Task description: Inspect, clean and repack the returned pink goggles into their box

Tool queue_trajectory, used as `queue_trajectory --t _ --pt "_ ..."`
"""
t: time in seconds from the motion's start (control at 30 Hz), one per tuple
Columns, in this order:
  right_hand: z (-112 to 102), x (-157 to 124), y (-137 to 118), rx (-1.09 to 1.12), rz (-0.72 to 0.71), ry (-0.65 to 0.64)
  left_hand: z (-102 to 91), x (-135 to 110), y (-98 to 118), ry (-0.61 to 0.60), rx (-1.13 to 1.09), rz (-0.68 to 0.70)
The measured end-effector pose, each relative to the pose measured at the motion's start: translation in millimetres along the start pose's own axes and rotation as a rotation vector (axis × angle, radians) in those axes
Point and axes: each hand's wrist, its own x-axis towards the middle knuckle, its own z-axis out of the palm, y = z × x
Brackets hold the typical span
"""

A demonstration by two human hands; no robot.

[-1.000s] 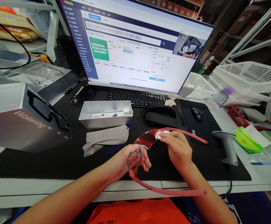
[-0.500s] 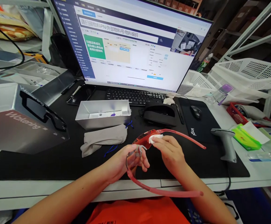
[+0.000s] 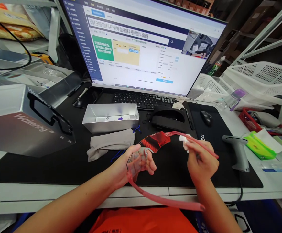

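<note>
The left hand (image 3: 124, 163) grips the red-lensed wraparound glasses (image 3: 158, 141) around the near lens, above the black mat (image 3: 102, 174); their front slants far-right. The right hand's (image 3: 202, 161) fingers pinch crumpled white tissue (image 3: 183, 138), just right of the far lens.

Angles left forearm (image 3: 82, 204) and right forearm (image 3: 216, 205) inward across the near edge of the counter (image 3: 274, 186). Holds left hand (image 3: 125, 165) above the counter, with thumb extended over curled fingers; holds right hand (image 3: 202, 163) nearer the counter's right end, with thumb and fingertips pinched together.
</note>
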Motion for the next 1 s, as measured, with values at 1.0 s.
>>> queue_trajectory --t 1.0 --pt "38.0 23.2 -57.0 0.529 -0.307 -0.532 -0.2 9.1 -22.9 -0.082 0.162 -0.018"
